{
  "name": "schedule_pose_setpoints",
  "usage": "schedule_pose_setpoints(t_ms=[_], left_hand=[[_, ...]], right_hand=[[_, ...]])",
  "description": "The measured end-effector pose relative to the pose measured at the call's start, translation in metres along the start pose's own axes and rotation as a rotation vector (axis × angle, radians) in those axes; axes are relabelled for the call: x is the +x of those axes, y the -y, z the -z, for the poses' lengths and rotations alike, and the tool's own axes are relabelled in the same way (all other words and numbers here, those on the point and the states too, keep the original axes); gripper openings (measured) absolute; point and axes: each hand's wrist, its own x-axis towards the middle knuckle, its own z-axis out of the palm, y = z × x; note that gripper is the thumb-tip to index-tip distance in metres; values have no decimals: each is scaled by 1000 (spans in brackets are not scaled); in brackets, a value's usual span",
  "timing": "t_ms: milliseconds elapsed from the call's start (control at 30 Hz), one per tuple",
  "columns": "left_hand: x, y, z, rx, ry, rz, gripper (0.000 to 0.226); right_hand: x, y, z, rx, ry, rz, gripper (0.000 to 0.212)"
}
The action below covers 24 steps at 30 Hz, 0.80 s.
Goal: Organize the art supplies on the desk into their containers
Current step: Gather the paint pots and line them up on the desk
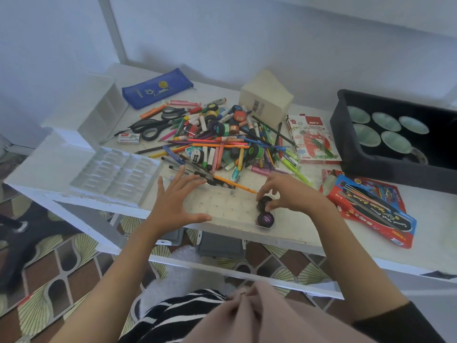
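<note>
2 paint pots [265,219], R hand [293,194] grips 1; 2 scissors [151,129].

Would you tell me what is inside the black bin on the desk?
Five pale green round dishes lie in the black bin. Its near wall hides part of another piece, and its right side is too dark to read.

Setting: home craft corner. White desk [430,206] against plain wall [247,33]; heap of pens, markers and paint pots [222,137]; scissors [150,128]; blue pencil case [157,87]; white sorting tray [116,172]; black bin [366,157]; craft kit packet [311,139]; patterned floor [61,268] underneath.
</note>
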Motion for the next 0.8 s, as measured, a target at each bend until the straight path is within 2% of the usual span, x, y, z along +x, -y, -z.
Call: schedule_pose_setpoints(t_ms=[167,233,267,333,400,433,533,633,733,800], left_hand=[[0,0,-1,-4,5,1,100],[1,1,-1,-4,4,-3,99],[0,1,-1,-6,3,-4,99],[0,1,-1,-5,-2,-7,98],[1,0,-1,0,1,-9,97],[0,0,-1,-1,2,-9,97],[0,-1,0,-13,4,-12,96],[0,-1,0,-24,8,-9,97],[0,-1,1,-31,10,-5,97],[0,-1,1,-34,6,-4,97]], right_hand=[[4,0,-5,-47,-7,-17,24],[7,-2,1,13,-23,-8,20],[9,-3,5,65,-81,-11,18],[22,-7,12,133,-298,-43,17],[41,-13,15,132,-508,-86,25],[51,-14,14,103,-560,-99,34],[80,-17,9,-70,-520,-118,52],[96,-16,2,-277,-446,-155,54],[97,-17,-2,-296,-568,-179,44],[89,-15,-3,-181,-679,-155,39]])
